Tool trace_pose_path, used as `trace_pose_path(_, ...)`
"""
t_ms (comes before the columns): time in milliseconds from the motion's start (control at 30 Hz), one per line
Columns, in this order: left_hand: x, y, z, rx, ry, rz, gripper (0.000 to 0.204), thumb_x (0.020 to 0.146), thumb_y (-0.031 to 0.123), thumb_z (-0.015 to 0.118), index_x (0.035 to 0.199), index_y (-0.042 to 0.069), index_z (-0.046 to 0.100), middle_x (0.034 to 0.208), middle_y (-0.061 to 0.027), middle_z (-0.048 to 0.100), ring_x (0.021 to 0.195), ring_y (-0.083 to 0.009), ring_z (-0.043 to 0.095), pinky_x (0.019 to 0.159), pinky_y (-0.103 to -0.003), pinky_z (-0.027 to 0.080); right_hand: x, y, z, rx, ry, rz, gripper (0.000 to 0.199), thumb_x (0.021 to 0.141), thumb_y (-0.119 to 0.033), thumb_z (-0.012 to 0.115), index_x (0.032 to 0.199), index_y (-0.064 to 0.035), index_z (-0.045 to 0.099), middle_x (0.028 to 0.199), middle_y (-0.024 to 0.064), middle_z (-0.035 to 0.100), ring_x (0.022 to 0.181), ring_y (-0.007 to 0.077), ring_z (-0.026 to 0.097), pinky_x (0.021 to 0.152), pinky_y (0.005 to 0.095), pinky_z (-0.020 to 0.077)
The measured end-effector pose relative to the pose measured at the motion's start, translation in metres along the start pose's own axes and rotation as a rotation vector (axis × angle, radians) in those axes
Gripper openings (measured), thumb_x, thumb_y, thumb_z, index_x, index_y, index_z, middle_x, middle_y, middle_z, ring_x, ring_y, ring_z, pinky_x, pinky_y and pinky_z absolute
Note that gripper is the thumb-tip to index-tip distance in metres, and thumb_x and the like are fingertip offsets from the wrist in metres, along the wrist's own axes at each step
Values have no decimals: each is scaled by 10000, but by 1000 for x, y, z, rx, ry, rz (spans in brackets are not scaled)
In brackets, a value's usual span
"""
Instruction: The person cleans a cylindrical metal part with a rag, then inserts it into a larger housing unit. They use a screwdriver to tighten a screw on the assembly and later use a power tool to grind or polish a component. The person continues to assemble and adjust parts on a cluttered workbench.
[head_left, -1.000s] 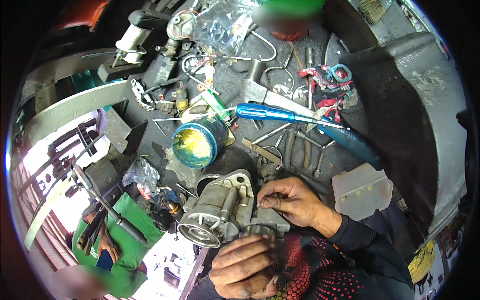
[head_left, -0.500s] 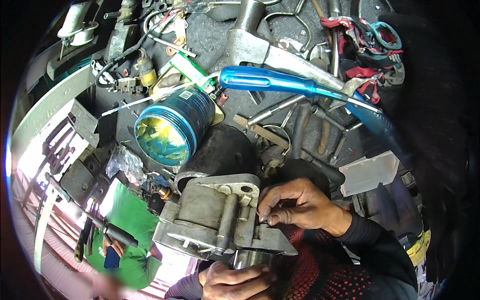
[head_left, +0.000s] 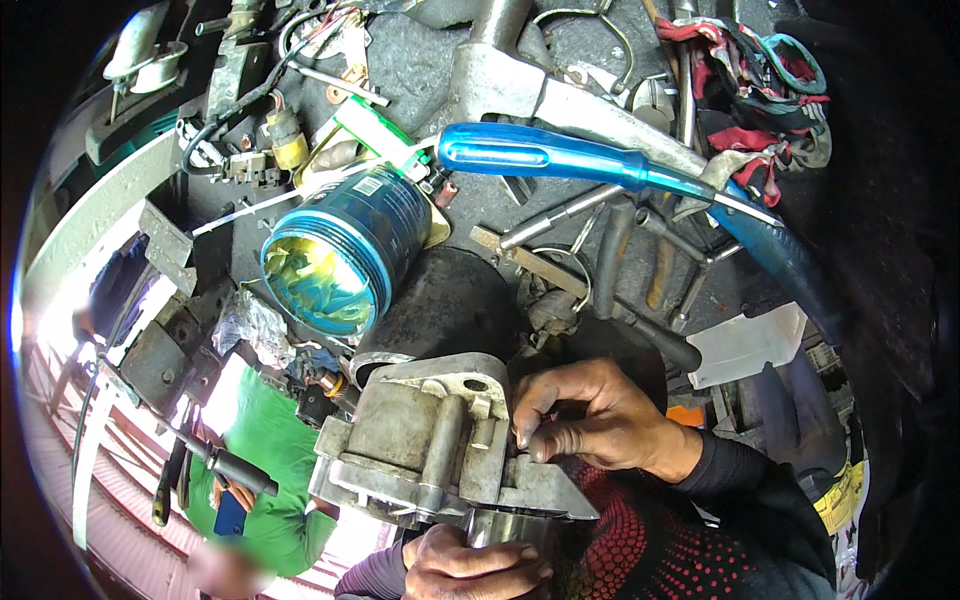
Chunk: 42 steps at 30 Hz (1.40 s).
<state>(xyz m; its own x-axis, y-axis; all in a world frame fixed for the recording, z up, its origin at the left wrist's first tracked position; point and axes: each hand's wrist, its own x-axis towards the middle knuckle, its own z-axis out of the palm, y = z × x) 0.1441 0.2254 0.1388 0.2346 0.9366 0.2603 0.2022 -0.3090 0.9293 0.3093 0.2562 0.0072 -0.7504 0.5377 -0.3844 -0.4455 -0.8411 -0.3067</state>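
Observation:
A grey cast-metal motor housing (head_left: 425,440) fills the lower middle of the head view, tilted on its side. My left hand (head_left: 470,565) grips its shiny round end from below. My right hand (head_left: 590,420) rests on the housing's right side, fingers pinched together on a small part at the edge; what they pinch is too small to tell.
A blue jar (head_left: 335,265) of yellow-green grease lies open just above the housing. A blue-handled screwdriver (head_left: 560,160) lies further up among scattered wrenches, bolts and wires. Red and dark rags (head_left: 760,70) sit top right. A person in green (head_left: 270,470) is below left.
The view has drawn closer to the bench, so housing and jar look larger. My right hand has stayed at the housing's right side; my left hand sits lower in view.

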Motion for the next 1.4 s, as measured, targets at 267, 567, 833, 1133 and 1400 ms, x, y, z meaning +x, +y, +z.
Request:
trace_pose_path(267, 13, -32, -16, -204, -288, 152, 403, 755, 152, 921, 939, 55, 576, 946, -166, 682, 854, -313, 721, 780, -483, 638, -18, 15, 15, 104, 162, 21, 224, 942, -186, 789, 1066, -15, 715, 1004, 27, 725, 953, 102, 655, 878, 273, 521)
trace_pose_path(567, -8, -1, -40, 62, -300, 67, 262, 746, 173, 912, 807, 124, 662, 1022, -96, 581, 923, -325, 645, 795, -499, 605, -33, 86, 21, 285, 137, -258, 322, 986, -107, 710, 1286, 8, 688, 1249, 56, 706, 1141, 143, 654, 979, 291, 541)
trace_pose_path(833, -84, -5, -11, 56, 420, -57, 801, 768, 361, 942, 1308, 96, 415, 1213, -172, 542, 1169, -353, 587, 1044, -527, 498, -2, 144, 51, 403, 133, -644, 324, 984, 13, 677, 1307, 22, 658, 1228, 72, 712, 1111, 139, 684, 990, 288, 566)
trace_pose_path(1133, -72, -27, 1, -104, 673, 203, 552, 857, 196, 830, 1285, 123, 489, 1050, -145, 522, 973, -300, 560, 893, -498, 522, 28, 150, 38, 87, 85, -658, 249, 990, -16, 709, 1233, 41, 712, 1092, 39, 743, 966, 84, 683, 865, 229, 571)
trace_pose_path(1400, -83, -39, 21, 628, 1029, 266, 391, 1049, 223, 573, 1343, -33, 551, 1335, -217, 604, 1155, -324, 651, 1002, -478, 559, 51, 158, 29, 155, -105, -869, 219, 977, 31, 699, 1193, 65, 695, 1012, 94, 746, 880, 113, 713, 780, 255, 628)
